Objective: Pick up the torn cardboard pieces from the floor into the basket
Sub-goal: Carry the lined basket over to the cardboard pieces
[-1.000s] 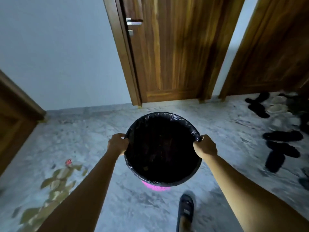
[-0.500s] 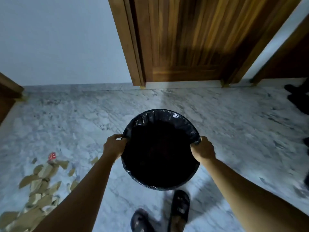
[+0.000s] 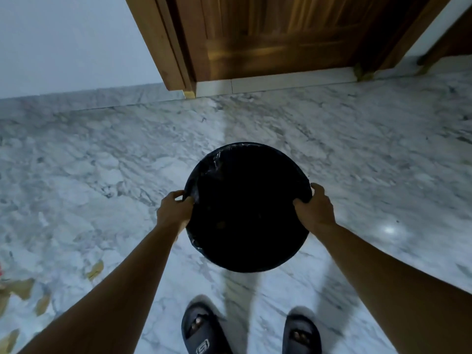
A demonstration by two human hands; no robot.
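Note:
The round basket [image 3: 217, 154], lined with a black plastic bag, sits in the middle of the view over the marble floor. My left hand [image 3: 173, 212] grips its left rim. Its right rim is held by my right hand [image 3: 315, 209], fingers curled over the edge. The inside of the basket is too dark to see into. Torn brown cardboard pieces [image 3: 24, 287] lie scattered on the floor at the lower left, with one piece [image 3: 95, 270] closer to my left forearm. I cannot tell whether the basket touches the floor.
A wooden door [image 3: 275, 34] and its frame stand straight ahead, with a pale wall [image 3: 63, 42] to the left. My feet in dark slippers [image 3: 204, 330] stand at the bottom, just behind the basket. Marble floor [image 3: 370, 149] stretches to the right.
My view has tilted down and turned right, so the cardboard pieces slid to the left edge and the shoes at the right left view. Both hands keep gripping the basket rim, and the basket looks lower.

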